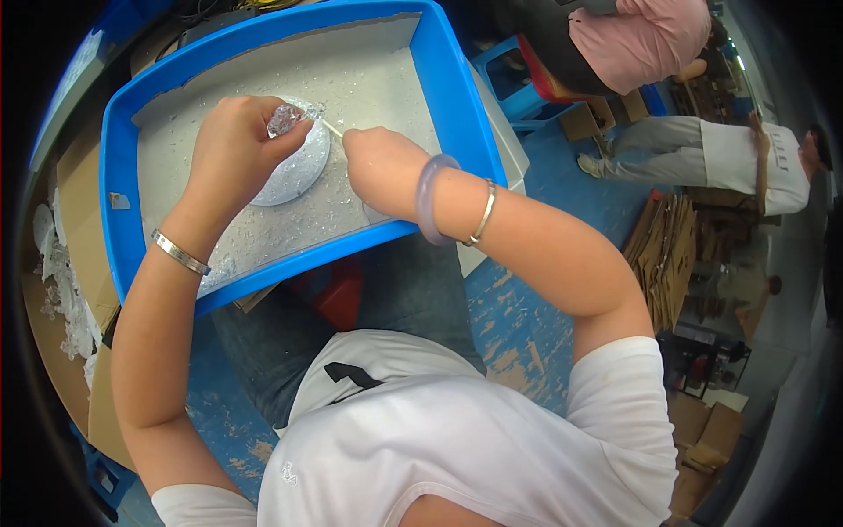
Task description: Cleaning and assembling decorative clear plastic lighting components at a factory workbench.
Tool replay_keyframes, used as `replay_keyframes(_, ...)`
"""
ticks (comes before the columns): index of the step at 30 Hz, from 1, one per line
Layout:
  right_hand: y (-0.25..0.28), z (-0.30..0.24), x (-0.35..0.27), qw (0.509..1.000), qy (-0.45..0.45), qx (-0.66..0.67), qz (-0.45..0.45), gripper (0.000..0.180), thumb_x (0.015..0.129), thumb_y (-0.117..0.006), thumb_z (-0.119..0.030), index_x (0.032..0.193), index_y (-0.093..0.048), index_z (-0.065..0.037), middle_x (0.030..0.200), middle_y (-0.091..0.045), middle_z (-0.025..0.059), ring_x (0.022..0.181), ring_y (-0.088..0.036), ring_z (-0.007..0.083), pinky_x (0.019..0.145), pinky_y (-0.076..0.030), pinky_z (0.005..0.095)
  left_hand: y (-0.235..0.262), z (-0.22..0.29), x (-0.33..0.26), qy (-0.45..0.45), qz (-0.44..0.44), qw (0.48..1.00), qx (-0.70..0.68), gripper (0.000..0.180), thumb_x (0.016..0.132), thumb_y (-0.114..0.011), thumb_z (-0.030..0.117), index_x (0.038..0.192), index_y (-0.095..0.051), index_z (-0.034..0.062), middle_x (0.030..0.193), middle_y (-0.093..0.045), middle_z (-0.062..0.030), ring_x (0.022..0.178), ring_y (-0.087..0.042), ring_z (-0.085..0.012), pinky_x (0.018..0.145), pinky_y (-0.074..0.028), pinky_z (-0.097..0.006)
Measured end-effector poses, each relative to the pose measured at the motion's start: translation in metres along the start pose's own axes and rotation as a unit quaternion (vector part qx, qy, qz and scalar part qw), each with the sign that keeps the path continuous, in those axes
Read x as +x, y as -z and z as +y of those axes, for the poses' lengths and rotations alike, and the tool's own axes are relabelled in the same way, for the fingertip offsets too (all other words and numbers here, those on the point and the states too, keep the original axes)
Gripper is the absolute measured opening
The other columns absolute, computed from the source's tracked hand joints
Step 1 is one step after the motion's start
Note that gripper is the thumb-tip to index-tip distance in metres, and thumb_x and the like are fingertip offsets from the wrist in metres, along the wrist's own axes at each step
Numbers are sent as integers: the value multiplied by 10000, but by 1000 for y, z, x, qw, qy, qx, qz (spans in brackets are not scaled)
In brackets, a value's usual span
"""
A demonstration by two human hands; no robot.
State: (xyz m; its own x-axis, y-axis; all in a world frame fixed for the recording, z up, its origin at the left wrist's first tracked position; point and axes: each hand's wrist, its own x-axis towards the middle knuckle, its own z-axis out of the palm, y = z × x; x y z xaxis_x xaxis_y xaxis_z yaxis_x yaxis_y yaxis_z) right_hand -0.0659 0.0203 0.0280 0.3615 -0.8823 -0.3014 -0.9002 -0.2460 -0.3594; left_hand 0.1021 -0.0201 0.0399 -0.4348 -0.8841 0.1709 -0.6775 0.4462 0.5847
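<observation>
My left hand [237, 145] is closed around a small clear, shiny piece [283, 119], with its thumb and fingers pinching it. My right hand [379, 162] is closed on a thin pale stick [331, 128], whose far end reaches the clear piece. Both hands are over a blue-rimmed tray [303, 263] lined with a grey sheet. Below the left hand lies a white round disc [299, 176], partly covered by that hand. Tiny clear bits are scattered over the liner and around the disc.
Clear plastic scraps [66, 290] lie in a cardboard box at the left. Past the tray's right side are a blue stool [518, 83], a seated person in pink [637, 44] and another person in a white shirt [781, 167]. Flattened cardboard [663, 255] is stacked at the right.
</observation>
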Motion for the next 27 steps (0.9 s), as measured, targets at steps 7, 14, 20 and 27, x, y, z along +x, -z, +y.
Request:
replay_keyframes(7, 4, -3, -2, 999, -11, -16, -28, 97, 729, -486, -8, 799, -525, 46, 759, -577, 237, 753, -572, 370, 681, -465, 393, 0, 1, -1, 4, 15, 1000, -16, 253, 731, -635, 229, 668, -626, -16, 573, -563, -176, 495, -533, -264, 468, -402, -338)
replay_keyframes(14, 3, -4, -7, 1000, -2, -11, -8, 99, 724, -488, -8, 796, -527, 48, 758, -574, 244, 750, -571, 374, 676, -464, 397, -2, 2, -3, 4, 13, 1000, 0, 261, 726, -638, 229, 653, -614, -20, 573, -559, -179, 494, -528, -267, 469, -396, -344)
replay_keyframes(20, 0, -5, -2, 1000, -7, -12, -24, 97, 716, -489, -7, 782, -527, 52, 748, -573, 245, 738, -572, 378, 670, -466, 397, -4, -2, -2, 16, 11, 1000, -6, 253, 720, -638, 227, 664, -617, -18, 577, -556, -179, 499, -528, -273, 478, -398, -346)
replay_keyframes(27, -3, -2, 0, 1000, 0, -3, -8, 101, 720, -481, -20, 787, -530, 37, 756, -570, 252, 740, -568, 381, 674, -461, 412, -1, -7, 2, 3, 21, 999, -27, 230, 706, -646, 227, 672, -622, 2, 594, -558, -188, 525, -532, -305, 507, -416, -377)
